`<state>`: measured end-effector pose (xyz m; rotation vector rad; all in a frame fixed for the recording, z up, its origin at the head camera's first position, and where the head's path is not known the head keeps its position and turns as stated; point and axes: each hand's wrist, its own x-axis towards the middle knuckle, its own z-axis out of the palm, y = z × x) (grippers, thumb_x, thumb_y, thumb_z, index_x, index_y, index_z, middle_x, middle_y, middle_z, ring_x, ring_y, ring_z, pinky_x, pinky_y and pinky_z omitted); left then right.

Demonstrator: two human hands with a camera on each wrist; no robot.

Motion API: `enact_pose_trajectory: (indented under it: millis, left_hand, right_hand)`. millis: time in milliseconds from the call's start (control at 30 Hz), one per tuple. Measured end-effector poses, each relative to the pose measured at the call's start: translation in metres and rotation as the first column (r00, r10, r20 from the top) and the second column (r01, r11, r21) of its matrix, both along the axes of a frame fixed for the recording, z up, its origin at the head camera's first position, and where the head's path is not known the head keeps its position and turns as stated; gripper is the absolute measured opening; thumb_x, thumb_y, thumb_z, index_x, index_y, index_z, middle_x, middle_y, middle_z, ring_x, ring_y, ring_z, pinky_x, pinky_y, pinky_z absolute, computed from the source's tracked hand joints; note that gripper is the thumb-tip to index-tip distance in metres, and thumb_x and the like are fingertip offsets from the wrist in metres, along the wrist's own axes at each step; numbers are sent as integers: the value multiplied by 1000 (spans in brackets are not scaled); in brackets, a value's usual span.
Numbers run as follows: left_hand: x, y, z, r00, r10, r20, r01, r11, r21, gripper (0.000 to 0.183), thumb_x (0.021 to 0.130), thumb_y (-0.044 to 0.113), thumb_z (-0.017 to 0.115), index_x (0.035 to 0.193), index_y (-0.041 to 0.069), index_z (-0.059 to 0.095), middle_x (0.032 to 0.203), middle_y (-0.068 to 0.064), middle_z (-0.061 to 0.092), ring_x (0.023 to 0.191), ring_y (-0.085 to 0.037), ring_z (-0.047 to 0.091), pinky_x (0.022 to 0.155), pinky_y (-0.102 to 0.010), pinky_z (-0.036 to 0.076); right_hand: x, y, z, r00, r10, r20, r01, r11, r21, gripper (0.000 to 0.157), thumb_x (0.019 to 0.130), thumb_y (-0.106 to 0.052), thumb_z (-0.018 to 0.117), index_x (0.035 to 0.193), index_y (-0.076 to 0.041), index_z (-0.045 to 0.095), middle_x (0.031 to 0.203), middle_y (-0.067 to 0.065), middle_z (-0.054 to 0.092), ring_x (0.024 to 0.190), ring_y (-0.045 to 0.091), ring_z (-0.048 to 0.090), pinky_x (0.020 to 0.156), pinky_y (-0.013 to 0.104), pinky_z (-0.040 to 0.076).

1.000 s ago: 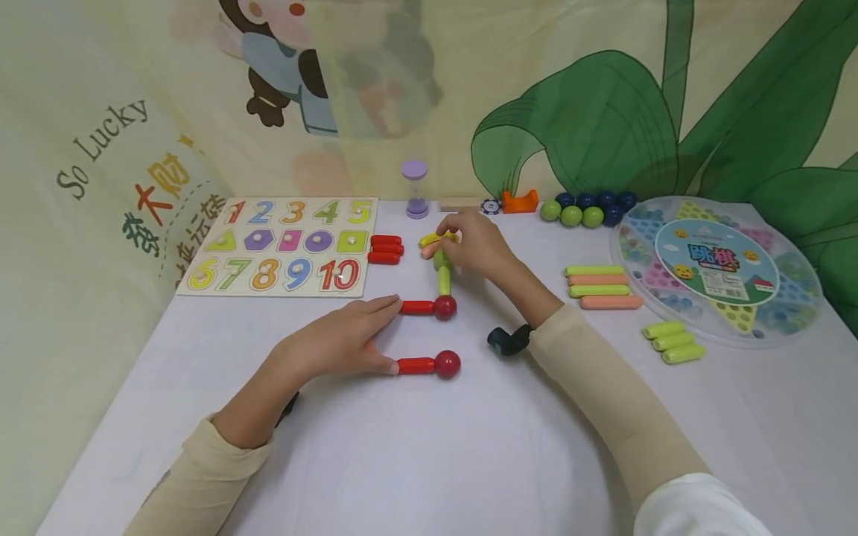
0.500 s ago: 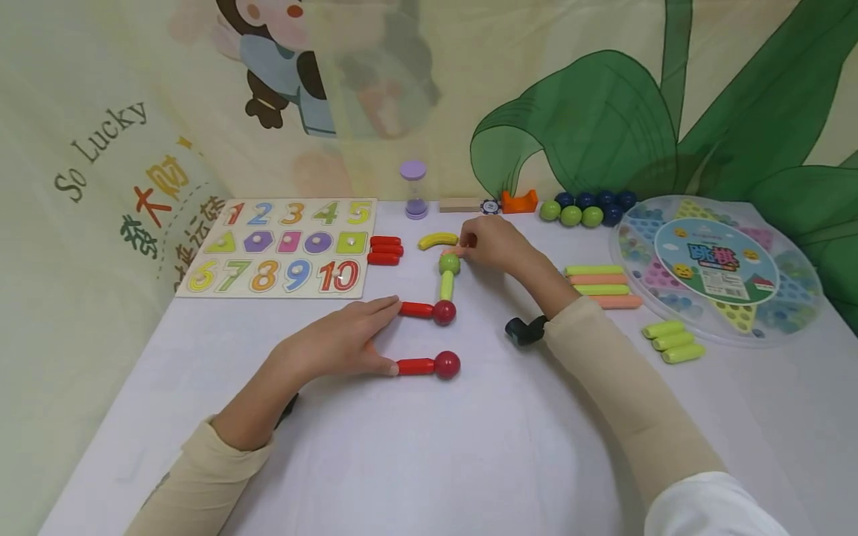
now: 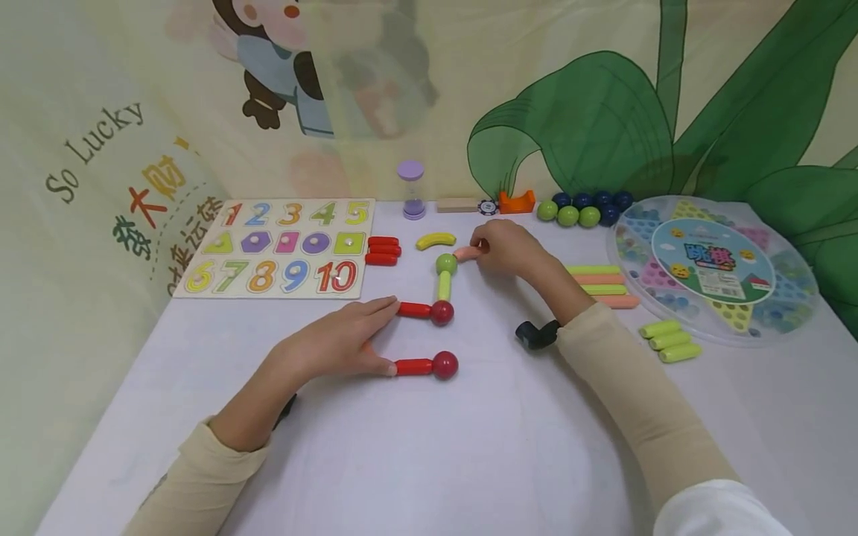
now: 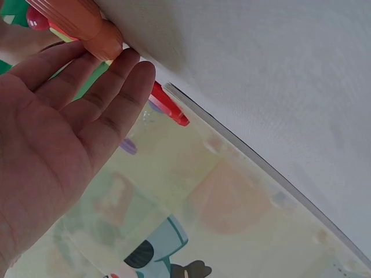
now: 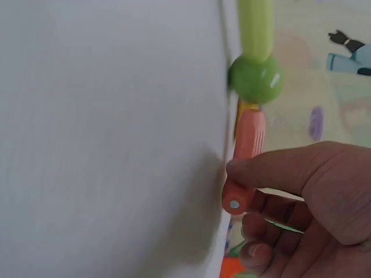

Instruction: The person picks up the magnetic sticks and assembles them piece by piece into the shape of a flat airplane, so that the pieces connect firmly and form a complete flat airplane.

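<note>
My right hand [image 3: 509,246] pinches a curved pink magnetic stick [image 5: 251,133] between thumb and fingers, with a silvery dot in its near end. Its far end is right at a green ball [image 3: 446,263]. From that ball a light green stick [image 3: 445,286] runs down to a red ball [image 3: 442,313]. My left hand [image 3: 338,339] rests on the table with long fingers. Its fingertips touch the upper red stick [image 3: 415,310], and its thumb touches the lower red stick [image 3: 413,367], which ends in another red ball [image 3: 445,365]. An orange ribbed piece [image 4: 87,29] lies against the left fingers, mostly hidden from above.
A number puzzle board [image 3: 268,249] lies at the back left, beside several red sticks [image 3: 383,251]. A yellow curved stick [image 3: 436,240] sits behind the green ball. To the right are pink and green sticks [image 3: 660,327], green and blue balls [image 3: 567,216] and a round game box [image 3: 713,272].
The right hand has drawn the pink stick rightward from beside the yellow one to the green ball's right side. The left hand has stayed in place.
</note>
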<state>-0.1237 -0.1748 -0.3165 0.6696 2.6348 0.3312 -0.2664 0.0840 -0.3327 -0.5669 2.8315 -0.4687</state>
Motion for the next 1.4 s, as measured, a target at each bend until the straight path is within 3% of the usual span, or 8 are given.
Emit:
enact_pose_trajectory:
  millis: [233, 600, 700, 800, 1000, 1100, 1267, 1400]
  left_hand:
    - [0, 0, 0, 1000, 8, 6, -8, 1000, -3, 91, 71, 51, 70, 143, 16, 28, 145, 2, 27, 130, -20, 26, 99, -40, 32]
    - [-1, 1, -3, 1000, 11, 19, -11, 1000, 22, 89, 71, 48, 71, 143, 24, 27, 146, 5, 25, 129, -19, 26, 98, -41, 34]
    - [-1, 1, -4, 1000, 4, 12, -4, 1000, 14, 89, 71, 50, 71, 143, 22, 27, 145, 5, 25, 129, -19, 27, 98, -40, 34]
    - [-1, 1, -3, 1000, 8, 6, -8, 1000, 10, 91, 70, 51, 71, 143, 20, 27, 145, 4, 27, 129, -19, 27, 98, -41, 34]
    - [0, -1, -3, 1000, 12, 7, -12, 999, 34, 90, 70, 48, 72, 143, 18, 28, 144, 2, 28, 129, -21, 28, 98, -40, 34]
    - [0, 0, -5, 1000, 6, 7, -6, 999, 42, 90, 70, 48, 72, 143, 17, 29, 144, 1, 29, 128, -21, 29, 98, -39, 34]
    - [0, -1, -5, 999, -27, -24, 28, 999, 46, 90, 71, 48, 72, 143, 15, 29, 145, 1, 27, 129, -21, 28, 99, -38, 32]
    - [-1, -3, -4, 999, -35, -31, 37, 998, 53, 91, 71, 48, 72, 143, 16, 27, 146, 4, 25, 129, -20, 27, 99, -37, 32]
  right_hand:
    - [1, -12, 6, 998, -10, -55, 8, 999, -37, 26, 83, -27, 66, 102, -10, 67, 84, 5, 59, 79, 22, 48, 68, 32, 43]
    - [-4, -9, 3, 998, -57, -18, 55, 996, -72, 39, 81, -40, 65, 105, -9, 64, 89, 6, 57, 82, 23, 48, 70, 34, 44]
    - [-2, -24, 12, 999, 3, -54, -9, 994, -110, 27, 83, -27, 66, 104, -10, 65, 91, 4, 56, 85, 21, 48, 72, 32, 44]
    - [0, -52, 22, 985, 145, -91, -153, 984, -91, 19, 84, -18, 64, 102, -12, 67, 93, 0, 58, 87, 18, 49, 75, 29, 45]
    - [1, -112, 16, 901, 426, -80, -413, 901, 134, 19, 85, -21, 61, 102, -15, 67, 92, -2, 57, 83, 13, 49, 76, 24, 43]
    - [7, -129, 12, 890, 446, -94, -412, 876, 252, 20, 85, -26, 60, 102, -17, 64, 90, -3, 54, 80, 13, 48, 73, 23, 42]
    - [18, -143, 14, 907, 410, -95, -366, 879, 305, 23, 86, -26, 60, 107, -15, 59, 87, -3, 55, 79, 12, 49, 71, 24, 44]
    - [25, -146, 16, 922, 388, -19, -365, 881, 302, 49, 84, -25, 63, 127, -15, 44, 98, -1, 56, 86, 14, 50, 79, 29, 45]
